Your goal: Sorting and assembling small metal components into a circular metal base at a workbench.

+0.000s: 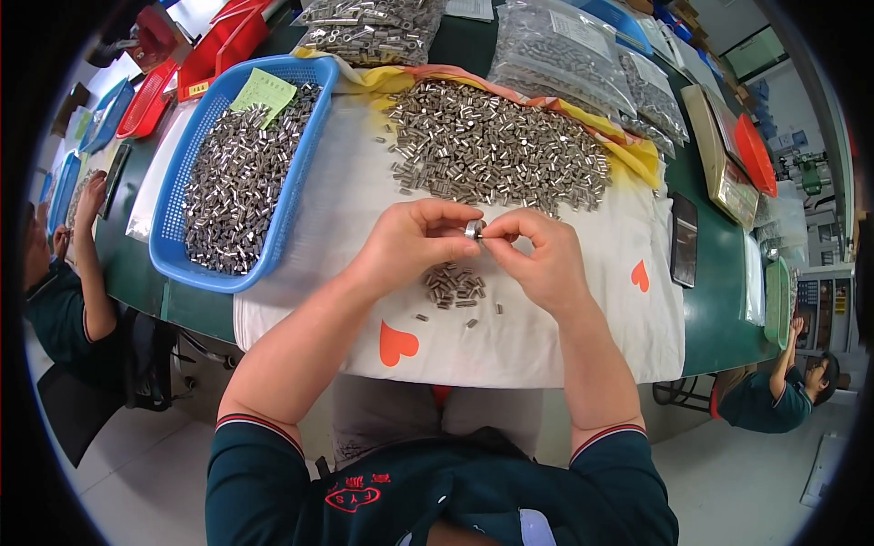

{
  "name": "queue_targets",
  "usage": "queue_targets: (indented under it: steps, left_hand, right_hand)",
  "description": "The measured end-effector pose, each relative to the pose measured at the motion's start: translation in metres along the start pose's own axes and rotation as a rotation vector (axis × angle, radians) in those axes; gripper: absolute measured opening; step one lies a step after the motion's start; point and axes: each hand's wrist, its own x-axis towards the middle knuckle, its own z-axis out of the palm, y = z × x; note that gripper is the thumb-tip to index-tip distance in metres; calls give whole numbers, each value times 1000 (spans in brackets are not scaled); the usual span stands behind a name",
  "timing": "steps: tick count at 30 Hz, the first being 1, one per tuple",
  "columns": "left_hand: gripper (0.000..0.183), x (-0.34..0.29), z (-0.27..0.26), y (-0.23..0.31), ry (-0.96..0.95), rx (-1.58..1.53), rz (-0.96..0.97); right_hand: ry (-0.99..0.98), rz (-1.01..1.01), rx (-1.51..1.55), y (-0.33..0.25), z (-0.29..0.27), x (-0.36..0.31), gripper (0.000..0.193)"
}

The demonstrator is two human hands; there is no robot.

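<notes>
Silver piece (473, 229) sits between left fingers (448, 212); right fingers (506, 224) just beside.

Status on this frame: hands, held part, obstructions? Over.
Left hand pinching small round metal piece. Right hand at its right side, grip unclear. Loose metal cylinders on white cloth, near hands.

Shirt (583, 491): very dark green, short-sleeved. Left sleeve (255, 478) and right sleeve (624, 473) both edged with thin red and white lines at the cuff. Chest emblem (353, 497) in red: rounded outline around lettering, small red characters close beside it. Pale patch (536, 528) near the neck opening. Trousers (387, 409) grey, small dark marking on left thigh. Forearms uncovered; left hand (405, 238) and right hand (546, 264) bare.
</notes>
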Motion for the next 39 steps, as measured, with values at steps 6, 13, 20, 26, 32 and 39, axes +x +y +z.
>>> queue_targets:
  steps: [6,13,20,26,32,39]
  left_hand:
    - [34,0,2,-1,26,6,-5]
    - [34,1,4,-1,-72,42,-26]
    - [32,-8,13,3,-209,380,56]
    - [31,-7,11,6,-175,301,9]
    - [33,1,5,-4,-91,60,-22]
    - [35,0,3,2,-40,-69,-19]
  right_hand:
    - [118,-254,-262,8,13,-3,9]
    - [-77,12,-32,5,-10,-1,10]
    - [135,126,-176,36,-18,15,12]
    - [163,-26,-631,40,4,19,9]
    - [83,-67,-687,35,6,8,6]
    - [45,59,38,17,-3,5,10]
